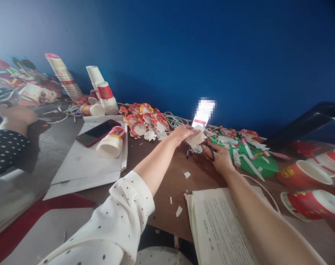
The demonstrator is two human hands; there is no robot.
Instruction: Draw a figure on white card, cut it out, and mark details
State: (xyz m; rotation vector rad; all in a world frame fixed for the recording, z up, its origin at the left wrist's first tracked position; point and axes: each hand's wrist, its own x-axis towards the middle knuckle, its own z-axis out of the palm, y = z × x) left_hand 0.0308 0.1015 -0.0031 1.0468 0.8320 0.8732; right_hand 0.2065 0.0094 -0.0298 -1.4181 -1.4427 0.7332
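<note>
The left hand (185, 133) pinches a pale flat paper piece (196, 138); the right hand (222, 158) grips black-handled scissors (210, 152) beside it. Red-and-white cut-paper flowers (148, 120) lie heaped on the brown tabletop (168, 184) near the plain blue wall (167, 55).

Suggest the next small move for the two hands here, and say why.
Probably a small snip at the edge of the pale paper: the left hand grips it, the right hand holds the scissors close beside it, and pale scraps lie on the table nearby.
</note>
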